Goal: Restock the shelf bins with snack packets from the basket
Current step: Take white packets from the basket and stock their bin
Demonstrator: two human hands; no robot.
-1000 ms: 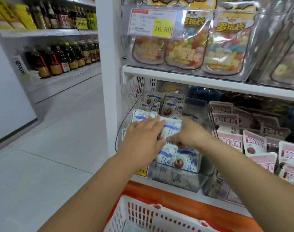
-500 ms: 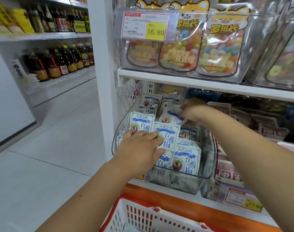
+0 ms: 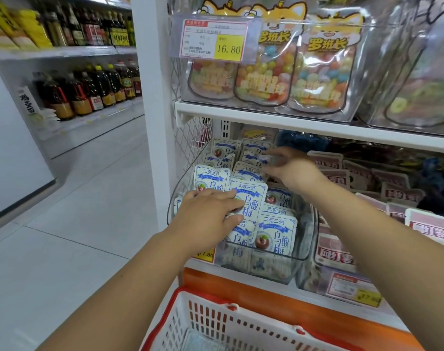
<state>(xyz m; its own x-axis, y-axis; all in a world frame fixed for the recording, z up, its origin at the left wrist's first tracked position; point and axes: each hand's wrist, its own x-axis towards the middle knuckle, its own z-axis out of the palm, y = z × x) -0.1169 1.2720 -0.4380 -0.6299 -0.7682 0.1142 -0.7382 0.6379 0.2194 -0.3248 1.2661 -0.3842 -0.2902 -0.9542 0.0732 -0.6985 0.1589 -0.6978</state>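
A clear plastic shelf bin [image 3: 308,239] on the middle shelf holds several white-and-blue snack packets [image 3: 276,234]. My left hand [image 3: 208,214] lies flat on the front packets, fingers straight, touching an upright packet [image 3: 251,201]. My right hand [image 3: 292,169] reaches deeper into the bin and its fingertips touch the packets in the back rows [image 3: 254,158]; the fingers are blurred. The white basket with a red rim [image 3: 216,323] sits below the shelf at the bottom of the view, with a pale packet [image 3: 203,343] faintly visible inside.
To the right stands a second bin of pink-labelled packets [image 3: 335,252]. The upper shelf carries clear bins of colourful candy bags [image 3: 266,72] with a 16.80 price tag [image 3: 216,40]. Bottles [image 3: 89,89] line the shelves at left, across a tiled aisle floor [image 3: 76,211].
My right hand went from the front of the bin, where both hands held a packet, to the back rows. My left hand stayed on the front packets. The view shifted slightly.
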